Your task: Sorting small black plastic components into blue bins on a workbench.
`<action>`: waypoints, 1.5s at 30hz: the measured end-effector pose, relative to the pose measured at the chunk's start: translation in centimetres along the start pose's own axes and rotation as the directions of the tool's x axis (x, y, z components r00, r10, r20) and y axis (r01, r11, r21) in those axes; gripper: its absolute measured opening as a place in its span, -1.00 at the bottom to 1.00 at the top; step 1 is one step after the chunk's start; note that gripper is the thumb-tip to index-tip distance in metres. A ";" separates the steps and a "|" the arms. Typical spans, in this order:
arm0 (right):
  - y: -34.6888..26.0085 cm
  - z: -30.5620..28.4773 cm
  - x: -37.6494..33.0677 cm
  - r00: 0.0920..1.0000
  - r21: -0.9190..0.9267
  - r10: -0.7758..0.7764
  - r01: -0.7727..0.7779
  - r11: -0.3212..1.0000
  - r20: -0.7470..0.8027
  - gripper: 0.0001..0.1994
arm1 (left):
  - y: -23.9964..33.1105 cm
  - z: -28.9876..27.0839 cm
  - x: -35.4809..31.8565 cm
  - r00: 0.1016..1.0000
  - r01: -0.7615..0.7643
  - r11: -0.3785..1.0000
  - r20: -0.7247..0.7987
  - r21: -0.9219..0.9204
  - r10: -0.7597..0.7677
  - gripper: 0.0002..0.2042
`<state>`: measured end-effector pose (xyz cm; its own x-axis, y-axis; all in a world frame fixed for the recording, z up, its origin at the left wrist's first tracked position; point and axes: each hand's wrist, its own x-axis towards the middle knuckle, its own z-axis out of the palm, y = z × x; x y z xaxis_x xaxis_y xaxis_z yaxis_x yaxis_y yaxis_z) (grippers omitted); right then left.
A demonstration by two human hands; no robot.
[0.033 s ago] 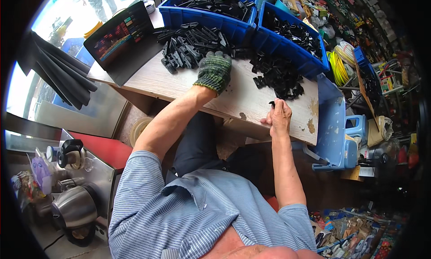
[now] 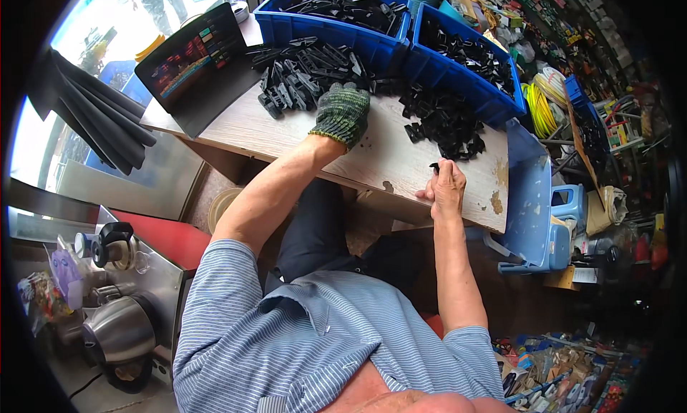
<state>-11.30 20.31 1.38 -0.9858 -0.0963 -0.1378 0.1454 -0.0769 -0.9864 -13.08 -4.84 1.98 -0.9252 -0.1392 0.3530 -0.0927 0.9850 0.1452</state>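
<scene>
My left hand (image 2: 343,115), in a green and black knitted glove, rests at the near edge of a pile of long black plastic clip-like parts (image 2: 290,84). Its fingers are curled down, and whatever they hold is hidden beneath the glove. Bare and closed, my right hand (image 2: 448,184) is over the table's front edge. A small black plastic piece (image 2: 434,167) pokes out between its thumb and fingers. Just beyond that hand lies a heap of small black plastic pieces (image 2: 447,123).
Two blue bins (image 2: 390,44) of black parts line the back of the pale wooden table (image 2: 372,162). A tablet in a dark case (image 2: 193,62) stands at left. Right of the table are a blue plastic chair (image 2: 528,198) and a yellow cable coil (image 2: 538,109). A steel kettle (image 2: 125,331) sits lower left.
</scene>
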 end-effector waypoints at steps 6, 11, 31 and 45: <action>0.1 -0.2 -0.2 0.999 0.020 0.001 0.000 1.000 -0.038 -0.68 | 1.2 -1.0 0.0 0.986 -0.156 0.979 0.029 -0.133 0.161 -0.80; 0.1 0.2 -0.1 0.998 0.024 0.006 -0.004 1.000 -0.065 -0.67 | 2.5 1.2 -1.7 0.981 -0.194 0.916 -0.098 -0.352 0.170 -0.83; 0.0 0.2 -0.3 0.979 0.051 0.052 -0.043 0.998 -0.199 -0.59 | 3.4 0.6 -5.4 0.977 -0.116 0.968 -0.204 -0.225 0.070 -0.84; -0.1 0.5 -0.7 0.930 0.051 0.001 0.019 0.999 -0.367 -0.64 | 10.6 1.3 -7.9 0.979 -0.153 0.486 -0.067 -0.860 0.191 -0.81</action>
<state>-10.57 19.91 1.60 -0.9477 0.2750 -0.1619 0.1305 -0.1290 -0.9830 -7.18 6.88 -0.45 -0.8992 0.0446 0.4353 0.4134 0.4125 0.8117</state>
